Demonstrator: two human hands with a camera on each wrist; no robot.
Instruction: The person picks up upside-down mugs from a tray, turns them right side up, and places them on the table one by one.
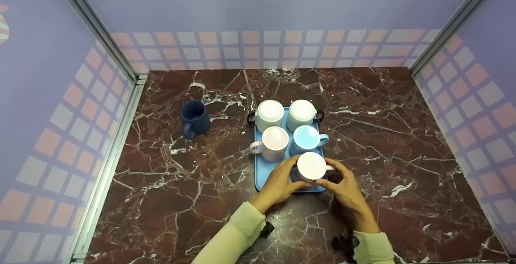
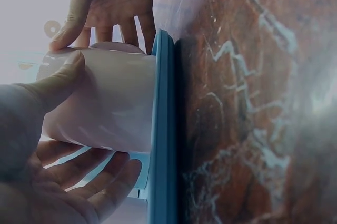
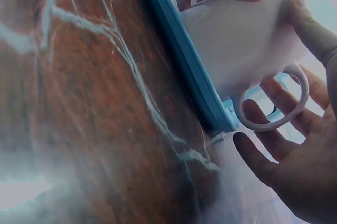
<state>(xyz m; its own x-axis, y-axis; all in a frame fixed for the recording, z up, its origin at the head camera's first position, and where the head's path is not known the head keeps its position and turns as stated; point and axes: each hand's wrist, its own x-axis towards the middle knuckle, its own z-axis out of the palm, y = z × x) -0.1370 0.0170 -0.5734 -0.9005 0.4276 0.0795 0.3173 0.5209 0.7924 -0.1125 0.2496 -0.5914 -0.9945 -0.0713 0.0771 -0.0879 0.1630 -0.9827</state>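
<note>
A pale pink mug (image 1: 311, 167) stands at the near right corner of a blue tray (image 1: 264, 172), its round pale end facing up. My left hand (image 1: 279, 179) grips it from the left, thumb on the near side. From the right, my right hand (image 1: 347, 185) holds the same mug, its thumb against the wall and its fingers around the handle side. In the right wrist view the mug's handle (image 3: 274, 125) points toward the right palm. Just behind stand a light blue mug (image 1: 306, 138) and another pale pink mug (image 1: 275, 145).
Two white mugs (image 1: 270, 113) with dark handles sit at the tray's far end. Off to the left, a navy mug (image 1: 196, 119) stands alone on the dark red marble table (image 1: 193, 199), its mouth up. Patterned walls (image 1: 258, 14) enclose the table at the back and sides.
</note>
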